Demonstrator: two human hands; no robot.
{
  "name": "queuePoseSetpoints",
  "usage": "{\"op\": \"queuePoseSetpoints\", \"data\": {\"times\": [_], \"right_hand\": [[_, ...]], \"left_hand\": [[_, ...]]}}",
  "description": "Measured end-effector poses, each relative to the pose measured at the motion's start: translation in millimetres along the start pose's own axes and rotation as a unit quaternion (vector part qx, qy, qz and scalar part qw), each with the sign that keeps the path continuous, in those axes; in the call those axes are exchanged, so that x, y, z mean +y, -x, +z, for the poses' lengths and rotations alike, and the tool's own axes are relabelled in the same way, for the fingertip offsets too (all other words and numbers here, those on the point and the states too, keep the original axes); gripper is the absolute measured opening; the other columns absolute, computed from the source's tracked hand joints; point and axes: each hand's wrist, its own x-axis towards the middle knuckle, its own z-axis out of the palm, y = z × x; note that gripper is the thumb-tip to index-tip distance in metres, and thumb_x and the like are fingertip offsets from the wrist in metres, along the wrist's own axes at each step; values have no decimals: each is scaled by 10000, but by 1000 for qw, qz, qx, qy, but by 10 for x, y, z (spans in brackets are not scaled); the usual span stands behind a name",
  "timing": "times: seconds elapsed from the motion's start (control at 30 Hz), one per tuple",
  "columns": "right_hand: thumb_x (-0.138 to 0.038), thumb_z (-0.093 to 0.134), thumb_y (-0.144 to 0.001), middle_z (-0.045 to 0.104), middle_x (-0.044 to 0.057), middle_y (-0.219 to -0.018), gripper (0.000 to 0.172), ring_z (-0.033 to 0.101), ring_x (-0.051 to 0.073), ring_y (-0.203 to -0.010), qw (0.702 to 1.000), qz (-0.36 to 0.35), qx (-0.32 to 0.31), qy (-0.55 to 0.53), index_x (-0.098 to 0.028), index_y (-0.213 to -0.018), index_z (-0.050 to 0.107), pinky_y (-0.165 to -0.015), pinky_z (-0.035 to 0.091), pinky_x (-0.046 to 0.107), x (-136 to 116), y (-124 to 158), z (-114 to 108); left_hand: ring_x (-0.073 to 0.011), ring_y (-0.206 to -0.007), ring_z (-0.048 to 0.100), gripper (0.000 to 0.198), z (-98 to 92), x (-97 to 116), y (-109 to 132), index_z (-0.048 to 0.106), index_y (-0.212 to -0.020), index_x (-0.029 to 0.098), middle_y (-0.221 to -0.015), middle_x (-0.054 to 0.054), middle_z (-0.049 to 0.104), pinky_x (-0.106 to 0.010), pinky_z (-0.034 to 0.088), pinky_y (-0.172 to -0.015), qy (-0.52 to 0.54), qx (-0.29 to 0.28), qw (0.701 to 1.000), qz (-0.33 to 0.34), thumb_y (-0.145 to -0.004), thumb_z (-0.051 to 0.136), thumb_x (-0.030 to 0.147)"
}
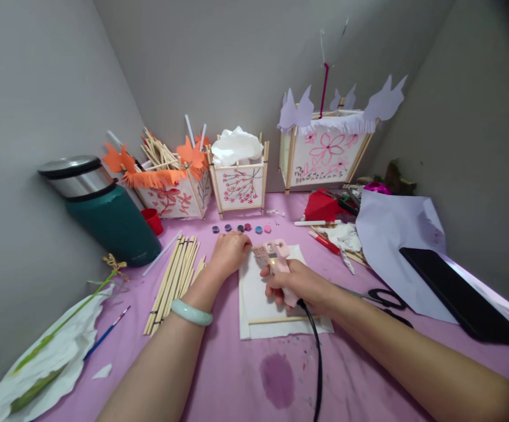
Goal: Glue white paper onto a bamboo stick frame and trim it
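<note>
Nearest, the right hand [298, 287] has its fingers closed round a pink glue gun [276, 258], nozzle aimed far-left; the white paper panel [258, 305] lies directly beneath on the desk [219, 375]; the left hand [230, 252] rests at its far-left corner, fingers curled under, grip impossible to tell.

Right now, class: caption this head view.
Right hand holds glue gun over white paper; left hand rests beside it.

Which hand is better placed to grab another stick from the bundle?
Left. The left hand rests nearest the stick bundle, while the right hand is busy gripping the glue gun over the paper panel.
</note>
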Motion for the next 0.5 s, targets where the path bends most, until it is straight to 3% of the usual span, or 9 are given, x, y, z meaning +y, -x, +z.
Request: {"op": "queuePoseSetpoints", "data": {"times": [0.2,0.5], "right_hand": [[-230,565,-653,631,26,-626,248,505,105,-459,1000,6,14,-23,-136,-882,584,-347,377,199,-50,-119,46],[-267,572,-664,617,32,-604,210,488,109,-453,999,21,30,-18,-135,-824,606,-351,341,208,-47,-196,58]], "left_hand": [[-186,-954,605,252,44,-28,-13,601,-1057,151,-1071,-62,624,-411,505,-841,13,-8,1000,-7,-896,548,337],[-195,-981,597,281,74,-42,-21,583,-1107,158,-1123,-73,605,-420,505,-849,12,-10,1000,-12,-895,549,340]]}}
